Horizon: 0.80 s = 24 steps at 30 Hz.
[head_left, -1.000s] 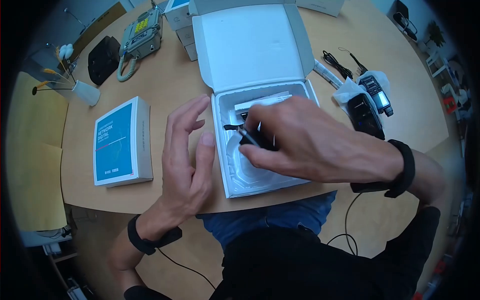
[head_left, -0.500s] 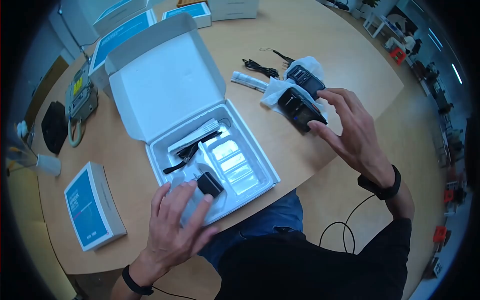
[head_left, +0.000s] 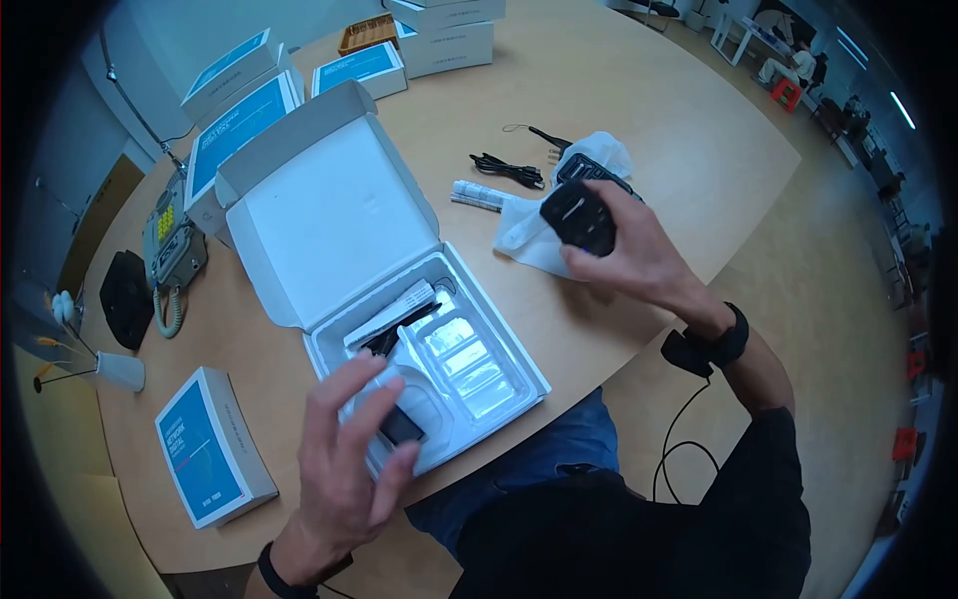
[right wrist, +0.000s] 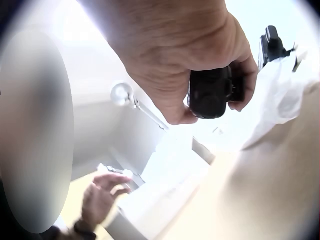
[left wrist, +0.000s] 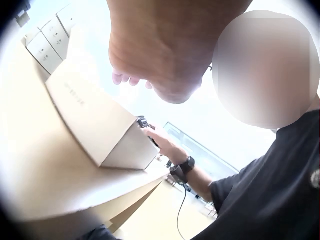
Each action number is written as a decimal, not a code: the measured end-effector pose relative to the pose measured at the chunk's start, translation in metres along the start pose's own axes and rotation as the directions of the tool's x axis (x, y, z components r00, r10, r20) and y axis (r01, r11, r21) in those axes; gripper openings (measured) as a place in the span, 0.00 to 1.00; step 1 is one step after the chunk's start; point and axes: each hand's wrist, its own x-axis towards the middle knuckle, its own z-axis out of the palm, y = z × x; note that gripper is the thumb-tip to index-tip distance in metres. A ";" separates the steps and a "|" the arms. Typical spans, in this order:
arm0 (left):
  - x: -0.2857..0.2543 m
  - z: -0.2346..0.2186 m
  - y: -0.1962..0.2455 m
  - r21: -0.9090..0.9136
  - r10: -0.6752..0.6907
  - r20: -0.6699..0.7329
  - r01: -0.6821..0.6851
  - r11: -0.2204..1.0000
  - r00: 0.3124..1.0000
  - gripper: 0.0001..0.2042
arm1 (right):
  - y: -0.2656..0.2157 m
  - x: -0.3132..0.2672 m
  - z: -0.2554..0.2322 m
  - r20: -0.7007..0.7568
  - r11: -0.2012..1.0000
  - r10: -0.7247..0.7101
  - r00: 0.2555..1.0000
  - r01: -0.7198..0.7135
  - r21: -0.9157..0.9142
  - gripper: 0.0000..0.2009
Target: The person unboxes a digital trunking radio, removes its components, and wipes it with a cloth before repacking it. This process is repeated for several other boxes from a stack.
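My right hand [head_left: 644,250] grips a black handheld device [head_left: 580,218] by its sides, above white wrapping [head_left: 529,238]; the right wrist view shows the device [right wrist: 209,95] between thumb and fingers. A second black device [head_left: 596,172] lies behind it on more wrapping. My left hand [head_left: 344,464], fingers parted and slightly bent, hovers over the near left corner of the open white box [head_left: 496,299]. In the box's moulded tray lie a black adapter [head_left: 402,426], partly behind the fingers, a dark cable [head_left: 384,339] and a folded white paper [head_left: 391,311].
A closed blue and white box [head_left: 200,449] stands at left. Further back are a telephone [head_left: 172,240], a black pouch [head_left: 127,299], a white vase [head_left: 120,370] and stacked boxes [head_left: 449,45]. A black cable [head_left: 507,171] and a rolled paper [head_left: 479,196] lie beyond the open box.
The right hand came off the open box, reached the nearer black device and lifted it from the wrapping. The left hand stays by the box's near left corner. The head view has turned right.
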 end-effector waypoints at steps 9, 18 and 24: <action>0.145 0.063 -0.001 0.104 0.173 0.095 -0.183 0.978 0.980 0.17 | -0.051 -0.010 -0.028 0.163 0.155 0.236 0.958 -0.203 0.967 0.24; 0.218 0.127 -0.034 0.208 0.074 0.419 -0.175 0.962 0.905 0.10 | -0.042 -0.102 -0.038 0.135 0.141 0.435 0.890 -0.215 0.966 0.35; 0.204 0.053 -0.005 -0.258 -0.014 -0.051 0.000 0.966 0.999 0.06 | -0.018 -0.090 -0.038 0.179 0.070 0.346 0.921 -0.216 0.974 0.35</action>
